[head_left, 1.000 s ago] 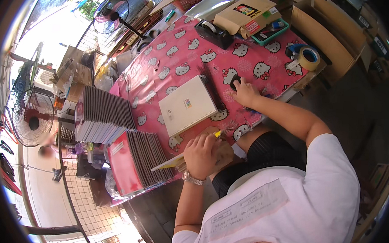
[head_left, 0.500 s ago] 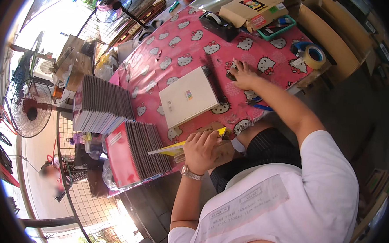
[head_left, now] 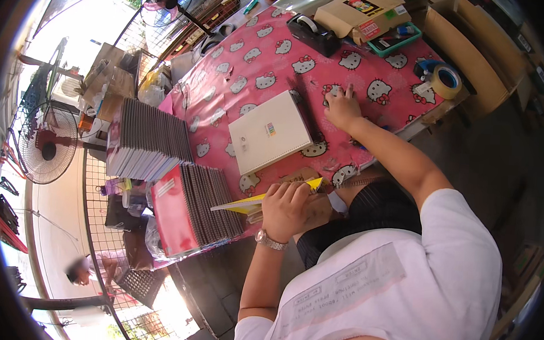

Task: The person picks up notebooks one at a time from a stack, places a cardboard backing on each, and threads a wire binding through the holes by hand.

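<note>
My left hand [head_left: 285,211] grips a thin board or notebook with a yellow face [head_left: 245,205], held on edge by the table's near side above my lap. Out over the pink tablecloth, my right hand [head_left: 344,110] has one finger raised and the others bent; whatever is at its fingertips is too small to make out. Between the hands lies a white wire-bound notebook [head_left: 268,133], flat, with a dark coil strip [head_left: 304,113] along its far right edge. Blue-handled pliers [head_left: 357,144] are mostly hidden behind my right forearm.
Two stacks of spiral-bound notebooks, one grey-edged [head_left: 151,136] and one red-covered [head_left: 174,211], stand at the table's left. A tape dispenser [head_left: 313,33], a cardboard box [head_left: 360,14], a green tray [head_left: 397,42] and tape rolls [head_left: 445,81] line the far right.
My right hand has shifted slightly, one finger now raised, and a small dark thing seen at its fingertips no longer shows clearly. A person's head is visible at lower left.
</note>
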Demonstrator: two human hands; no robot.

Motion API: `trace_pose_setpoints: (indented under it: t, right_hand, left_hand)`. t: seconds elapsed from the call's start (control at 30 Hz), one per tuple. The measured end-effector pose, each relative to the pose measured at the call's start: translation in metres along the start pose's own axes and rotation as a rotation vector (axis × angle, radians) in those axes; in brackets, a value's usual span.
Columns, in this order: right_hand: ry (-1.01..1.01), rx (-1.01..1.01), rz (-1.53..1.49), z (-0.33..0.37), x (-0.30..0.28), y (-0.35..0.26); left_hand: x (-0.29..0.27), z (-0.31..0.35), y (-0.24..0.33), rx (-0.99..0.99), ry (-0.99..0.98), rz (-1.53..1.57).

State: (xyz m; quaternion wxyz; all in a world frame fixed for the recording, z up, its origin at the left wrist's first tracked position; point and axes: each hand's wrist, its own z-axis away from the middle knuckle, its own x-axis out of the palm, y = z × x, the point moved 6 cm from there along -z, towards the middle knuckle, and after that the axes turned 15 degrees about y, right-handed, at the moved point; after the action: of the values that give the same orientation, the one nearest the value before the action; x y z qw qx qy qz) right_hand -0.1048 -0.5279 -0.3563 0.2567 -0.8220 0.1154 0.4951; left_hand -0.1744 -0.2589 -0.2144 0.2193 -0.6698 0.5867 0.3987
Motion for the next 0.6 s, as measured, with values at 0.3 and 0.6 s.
trace_pose_setpoints:
  t: [0.3, 0.6]
  right_hand:
    - [-1.282, -0.264, -1.435, 0.062, -0.121, -0.092]
    - [-1.37, -0.145, -1.635, 0.048, -0.133, -0.112]
  left_hand:
    - [-0.011, 0.026, -0.013, -0.257, 0.186, -0.421]
    - [-0.017, 0.021, -0.01, -0.203, 0.21, -0.322]
